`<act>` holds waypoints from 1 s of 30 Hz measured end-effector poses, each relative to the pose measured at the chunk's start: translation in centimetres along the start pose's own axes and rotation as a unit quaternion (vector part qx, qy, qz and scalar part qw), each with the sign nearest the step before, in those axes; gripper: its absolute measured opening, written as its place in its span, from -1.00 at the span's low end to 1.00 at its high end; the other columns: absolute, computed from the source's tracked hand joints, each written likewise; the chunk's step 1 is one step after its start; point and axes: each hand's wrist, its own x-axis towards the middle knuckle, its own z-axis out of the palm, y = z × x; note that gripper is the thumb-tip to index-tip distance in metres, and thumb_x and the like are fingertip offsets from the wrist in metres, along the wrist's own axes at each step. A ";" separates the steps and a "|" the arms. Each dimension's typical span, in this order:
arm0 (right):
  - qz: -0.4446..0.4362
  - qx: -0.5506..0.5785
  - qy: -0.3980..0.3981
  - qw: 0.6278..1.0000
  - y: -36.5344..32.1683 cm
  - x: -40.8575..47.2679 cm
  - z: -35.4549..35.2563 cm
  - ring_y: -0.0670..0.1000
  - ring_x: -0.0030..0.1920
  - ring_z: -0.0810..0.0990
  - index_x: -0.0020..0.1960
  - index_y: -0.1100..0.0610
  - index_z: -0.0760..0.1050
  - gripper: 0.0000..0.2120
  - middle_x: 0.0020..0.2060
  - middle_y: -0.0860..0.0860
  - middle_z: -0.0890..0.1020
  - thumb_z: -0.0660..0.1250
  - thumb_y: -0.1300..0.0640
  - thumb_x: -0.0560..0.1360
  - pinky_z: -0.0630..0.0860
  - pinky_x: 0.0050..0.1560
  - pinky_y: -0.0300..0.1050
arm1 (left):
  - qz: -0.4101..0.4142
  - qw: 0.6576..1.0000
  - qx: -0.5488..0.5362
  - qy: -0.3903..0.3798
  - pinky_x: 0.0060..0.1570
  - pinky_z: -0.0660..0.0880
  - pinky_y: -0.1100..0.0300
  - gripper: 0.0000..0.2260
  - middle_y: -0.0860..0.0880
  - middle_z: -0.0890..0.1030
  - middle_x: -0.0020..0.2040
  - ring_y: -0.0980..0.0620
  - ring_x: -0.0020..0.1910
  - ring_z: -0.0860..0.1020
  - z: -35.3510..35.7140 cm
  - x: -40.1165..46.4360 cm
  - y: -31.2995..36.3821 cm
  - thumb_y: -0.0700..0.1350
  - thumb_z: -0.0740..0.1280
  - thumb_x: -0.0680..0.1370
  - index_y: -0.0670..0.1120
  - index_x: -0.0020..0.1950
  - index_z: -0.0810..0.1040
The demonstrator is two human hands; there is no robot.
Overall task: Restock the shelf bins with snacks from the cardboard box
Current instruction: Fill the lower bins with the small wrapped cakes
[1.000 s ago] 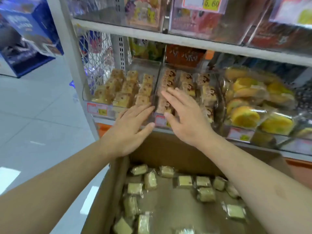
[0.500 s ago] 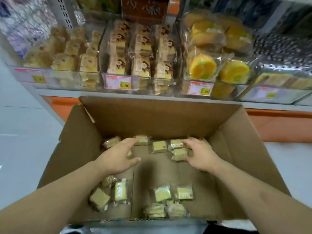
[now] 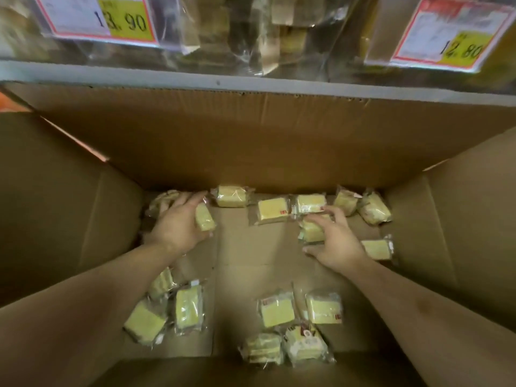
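An open cardboard box (image 3: 251, 141) fills the view, with several clear-wrapped yellow cake snacks scattered on its bottom. My left hand (image 3: 177, 224) reaches into the far left of the box and grips a wrapped cake (image 3: 205, 217), with another packet under its fingers. My right hand (image 3: 333, 241) is curled over a wrapped cake (image 3: 311, 230) near the far middle, its fingers round it. More cakes lie along the far wall (image 3: 272, 209) and near me (image 3: 276, 308). Above the box, clear shelf bins (image 3: 251, 32) hold wrapped snacks.
The grey shelf edge (image 3: 251, 82) runs just above the box's far flap. Price tags reading 13.90 (image 3: 97, 18) and 12.80 (image 3: 446, 34) hang on the bin fronts. The box's side flaps stand up at left (image 3: 55, 205) and right (image 3: 460, 219).
Both hands came down from the shelf bins into the box. They have gone deeper and closed round cakes, and the view has tilted down and moved closer.
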 end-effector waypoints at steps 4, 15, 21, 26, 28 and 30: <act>0.001 -0.032 0.036 0.999 -0.4 -0.3 1.7 0.07 0.15 0.60 0.10 -0.18 0.42 -0.62 0.49 -0.10 0.13 0.57 0.05 0.48 0.63 0.08 0.01 | 0.035 0.999 0.028 0.026 0.45 0.41 -0.08 -0.25 0.04 0.51 0.43 -0.16 0.38 0.50 0.0 -1.0 0.8 0.14 0.60 0.43 0.17 0.55 0.34; -0.044 0.226 -0.063 0.971 -9.1 -6.7 -9.4 -0.03 0.11 0.60 0.35 -0.01 0.40 -0.33 0.27 -0.01 0.49 0.65 0.26 0.37 0.57 -0.01 -0.25 | 0.054 0.939 -0.335 -0.054 0.08 0.64 0.16 0.04 0.11 0.62 0.26 0.01 0.01 0.72 -12.1 -9.0 6.0 0.32 0.71 0.09 0.14 0.52 0.45; -0.181 0.350 -0.050 0.918 -17.1 -16.1 -18.2 -0.07 0.37 0.59 0.36 -0.16 0.51 -0.21 0.27 -0.15 0.64 0.65 0.29 0.24 0.57 0.39 0.07 | 0.121 0.852 -0.506 -0.061 0.09 0.69 -0.01 -0.33 0.13 0.59 0.41 -0.01 0.22 0.70 -22.6 -17.4 12.8 -0.28 0.54 0.51 0.10 0.54 0.44; -0.257 0.441 -0.025 0.860 -19.6 -24.7 -21.8 -0.09 0.38 0.60 0.39 -0.12 0.54 -0.29 0.33 -0.14 0.65 0.61 0.36 0.37 0.55 0.40 0.01 | 0.140 0.792 -0.594 -0.007 0.10 0.68 -0.13 -0.30 0.14 0.68 0.30 -0.06 0.17 0.72 -27.1 -24.6 15.5 -0.21 0.57 0.43 0.17 0.50 0.46; -0.262 0.540 -0.049 0.799 -19.8 -26.7 -22.2 0.05 0.38 0.62 0.45 -0.02 0.52 -0.33 0.35 -0.07 0.65 0.53 0.42 0.44 0.54 0.41 0.18 | 0.133 0.773 -0.620 0.018 0.02 0.70 -0.10 -0.29 -0.05 0.72 0.24 -0.15 0.13 0.73 -27.6 -26.3 15.7 -0.25 0.58 0.38 0.15 0.47 0.49; -0.249 0.646 -0.083 0.717 -19.9 -27.8 -22.6 0.16 0.37 0.63 0.50 0.09 0.47 -0.42 0.38 0.02 0.64 0.37 0.43 0.53 0.46 0.46 0.32 | 0.118 0.750 -0.650 0.030 -0.04 0.71 -0.06 -0.29 -0.19 0.73 0.18 -0.22 0.10 0.73 -27.9 -27.1 15.7 -0.27 0.57 0.35 0.14 0.44 0.52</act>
